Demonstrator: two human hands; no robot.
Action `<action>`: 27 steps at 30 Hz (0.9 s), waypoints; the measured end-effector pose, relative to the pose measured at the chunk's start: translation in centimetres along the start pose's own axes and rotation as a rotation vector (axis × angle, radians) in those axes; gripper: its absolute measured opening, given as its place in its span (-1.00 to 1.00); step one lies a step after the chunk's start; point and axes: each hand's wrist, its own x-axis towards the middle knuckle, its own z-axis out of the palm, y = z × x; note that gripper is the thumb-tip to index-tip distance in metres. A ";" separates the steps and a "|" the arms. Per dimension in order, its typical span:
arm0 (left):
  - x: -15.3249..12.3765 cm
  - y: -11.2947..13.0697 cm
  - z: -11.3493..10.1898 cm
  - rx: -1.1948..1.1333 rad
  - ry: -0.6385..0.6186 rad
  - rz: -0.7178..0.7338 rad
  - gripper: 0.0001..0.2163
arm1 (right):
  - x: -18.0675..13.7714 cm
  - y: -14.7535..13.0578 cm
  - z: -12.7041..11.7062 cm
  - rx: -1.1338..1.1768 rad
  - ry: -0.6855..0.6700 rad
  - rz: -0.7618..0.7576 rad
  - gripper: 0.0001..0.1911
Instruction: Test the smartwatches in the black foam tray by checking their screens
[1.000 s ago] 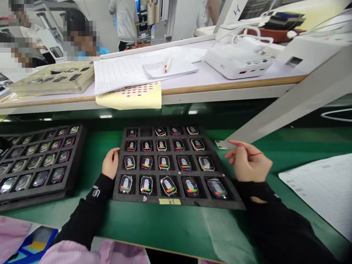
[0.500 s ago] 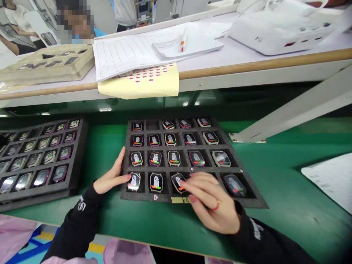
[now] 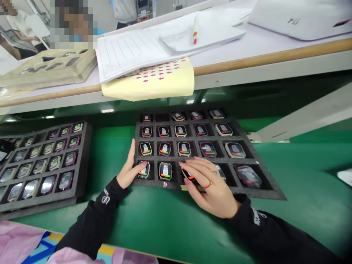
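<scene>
A dark foam tray (image 3: 271, 189) on the bench holds smartwatches without straps, most with lit screens, in square compartments. My left hand (image 3: 127, 173) grips the tray's front left side, fingers along the outer wall. Its thumb reaches over a silver smartwatch (image 3: 145, 171) in the corner compartment. With fingers and thumb bent together, my right hand (image 3: 213, 187) is at another smartwatch (image 3: 188, 175) in the front row, covering most of it. Between these two lies a lit smartwatch (image 3: 165, 171). A purple-cased watch (image 3: 249, 176) sits in the front right compartment.
To the left stand stacked foam trays (image 3: 80, 167) of watches. A raised shelf (image 3: 264, 60) runs across the back, with papers (image 3: 123, 55), a marker (image 3: 195, 31) and a cream box (image 3: 74, 69). A metal strut (image 3: 310, 113) rises at right. Other people are behind.
The view has shifted, so the tray appears farther right and higher. My left hand keeps its place on the tray. My right fingers have closed farther over the front-row smartwatch.
</scene>
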 end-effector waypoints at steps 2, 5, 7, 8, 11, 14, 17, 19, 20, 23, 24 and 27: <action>0.1 -0.2 -0.1 0.069 0.001 0.020 -0.16 | 0.1 -0.3 0.3 0.015 -0.022 0.037 -0.37; -0.2 -0.4 -0.6 0.140 -0.073 0.018 -0.13 | -0.1 -1.0 0.5 0.041 -0.140 0.050 -0.29; -0.4 -0.3 -1.0 0.159 -0.134 0.005 -0.12 | -0.2 -1.4 0.5 0.040 -0.220 0.039 -0.29; -0.5 -0.2 -1.1 0.163 -0.156 0.000 -0.12 | -0.2 -1.4 0.5 0.040 -0.250 0.029 -0.29; -0.6 -0.1 -1.4 0.139 -0.185 0.017 -0.10 | -0.3 -1.3 0.3 0.071 -0.291 0.002 -0.28; -0.6 -0.1 -1.5 0.066 -0.185 0.057 -0.09 | -0.4 -1.0 0.1 0.111 -0.294 0.007 -0.25; -0.6 0.1 -1.5 0.053 -0.192 0.041 -0.09 | -0.3 -0.9 0.1 0.113 -0.278 0.013 -0.24; -0.6 0.3 -1.4 0.065 -0.188 0.024 -0.10 | -0.3 -0.9 0.1 0.109 -0.263 0.019 -0.25; -0.5 0.4 -1.4 0.066 -0.180 0.022 -0.10 | -0.3 -0.9 0.2 0.106 -0.249 0.025 -0.25; -0.5 0.4 -1.2 0.063 -0.151 0.021 -0.11 | -0.5 -1.0 0.2 0.098 -0.220 0.051 -0.23; -0.5 0.4 -1.2 0.065 -0.146 0.021 -0.11 | -0.5 -1.0 0.2 0.094 -0.219 0.055 -0.23; -0.6 0.4 -1.1 0.075 -0.164 0.022 -0.10 | -0.6 -1.0 0.2 0.085 -0.231 0.049 -0.23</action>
